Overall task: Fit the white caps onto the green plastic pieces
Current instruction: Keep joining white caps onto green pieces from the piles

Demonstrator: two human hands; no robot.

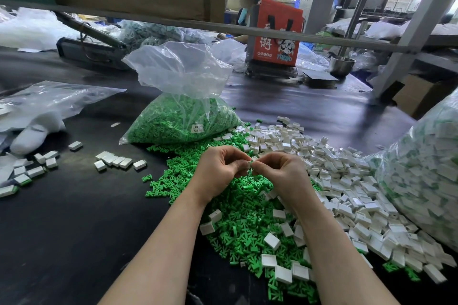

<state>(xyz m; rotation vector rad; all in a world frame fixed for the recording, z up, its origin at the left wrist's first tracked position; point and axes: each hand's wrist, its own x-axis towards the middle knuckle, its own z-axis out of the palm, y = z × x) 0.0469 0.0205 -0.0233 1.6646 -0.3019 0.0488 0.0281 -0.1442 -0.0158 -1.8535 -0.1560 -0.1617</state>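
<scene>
My left hand (pixel 219 168) and my right hand (pixel 280 172) meet above a heap of loose green plastic pieces (pixel 238 208). Between their fingertips they pinch one small white cap (pixel 249 164); a sliver of green shows at its right edge, mostly hidden by my fingers. A wide pile of loose white caps (pixel 347 181) lies to the right of the green heap. Several capped pieces (pixel 116 160) lie in a row on the dark table to the left.
A clear bag full of green pieces (pixel 183 121) stands behind my hands. A big bag of finished parts (pixel 426 166) bulges at the right. More capped pieces (pixel 27 171) and plastic bags (pixel 49 101) lie far left. A person sits behind an orange bag (pixel 275 32).
</scene>
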